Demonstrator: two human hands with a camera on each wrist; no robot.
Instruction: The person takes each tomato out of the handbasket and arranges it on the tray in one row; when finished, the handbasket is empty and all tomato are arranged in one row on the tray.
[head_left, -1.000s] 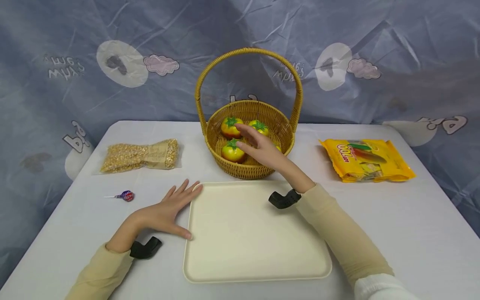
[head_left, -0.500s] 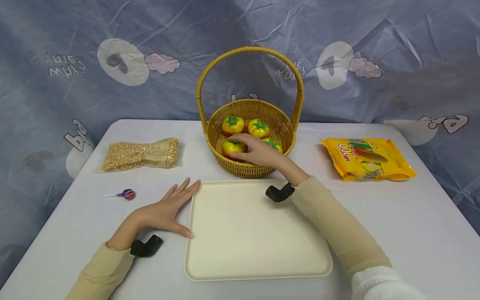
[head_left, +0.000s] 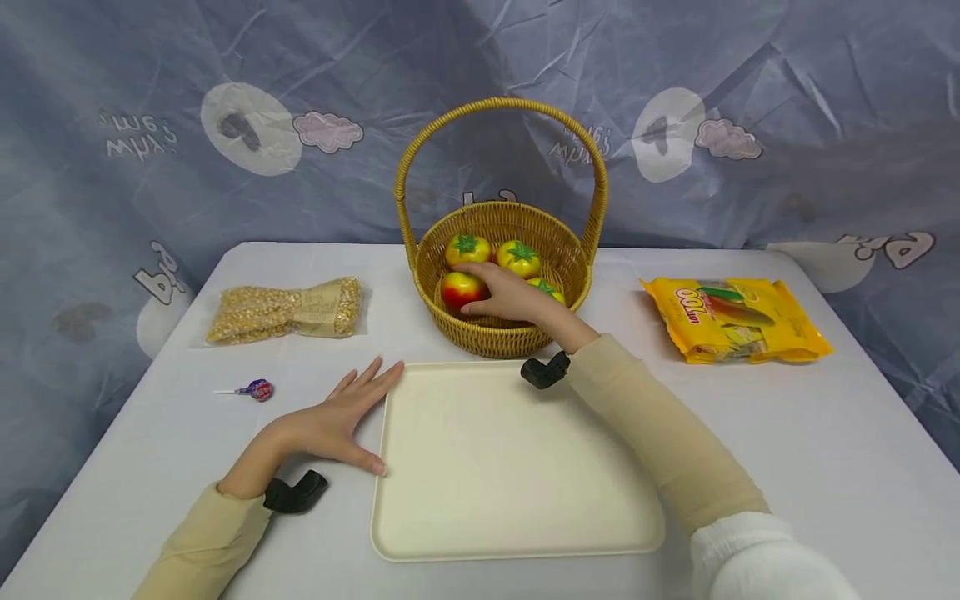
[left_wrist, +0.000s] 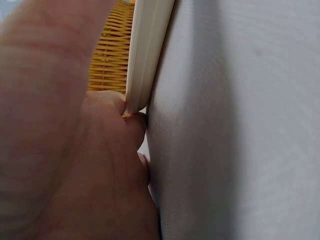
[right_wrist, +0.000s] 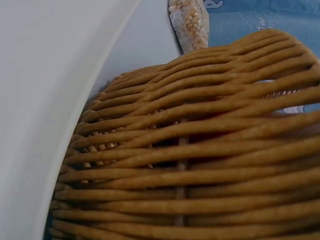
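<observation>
In the head view, my right hand (head_left: 510,293) reaches into the round wicker basket (head_left: 480,340). Its thumb and fingers hold a yellow-and-red tomato (head_left: 459,292) at the front left, whose red side faces out. Other tomatoes with green leafy tops, such as the back-left tomato (head_left: 467,248), lie around it. My left hand (head_left: 330,425) is spread at the left edge of a cream tray (head_left: 517,475), thumb and fingertips touching the rim. The left wrist view shows the tray's rim (left_wrist: 150,45) against the fingers. Basket weave (right_wrist: 175,155) hides the right hand in the right wrist view.
A bag of corn kernels (head_left: 281,310) lies at the back left, with a lollipop (head_left: 259,389) in front of it. To the right is a yellow snack package (head_left: 735,321). The basket's tall handle (head_left: 498,102) arches above the fruit. A patterned curtain (head_left: 300,192) hangs behind the table.
My right hand has come down into the basket and taken hold of the front-left tomato, which has turned so that its green top no longer shows. The left hand stays at the tray.
</observation>
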